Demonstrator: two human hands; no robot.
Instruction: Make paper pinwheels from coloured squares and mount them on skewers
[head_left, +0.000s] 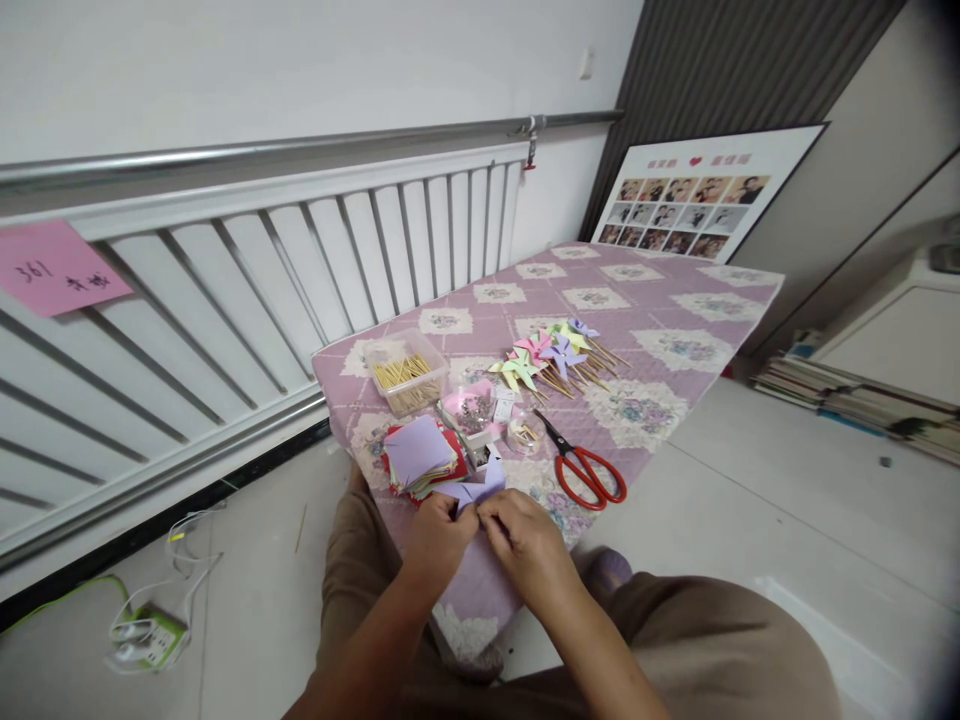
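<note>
My left hand (441, 540) and my right hand (525, 540) meet at the near corner of the table, fingers closed in a pinch. Between them is a purple paper pinwheel (480, 488), its folded blades pointing away from me. The left hand grips its lower edge. The right fingertips press at its side; any small part in them is hidden. Just beyond lies a stack of coloured paper squares (420, 452), purple on top. Near it stand a pink tray of small metal pins (474, 412) and a small round clear container (525, 433).
Red-handled scissors (589, 475) lie on the right of the cloth-covered table (645, 300). A clear box of wooden sticks (407, 375) stands at left, several finished pinwheels (551, 355) farther back. A radiator (300, 270) runs along the wall; a green power strip (157, 637) lies on the floor.
</note>
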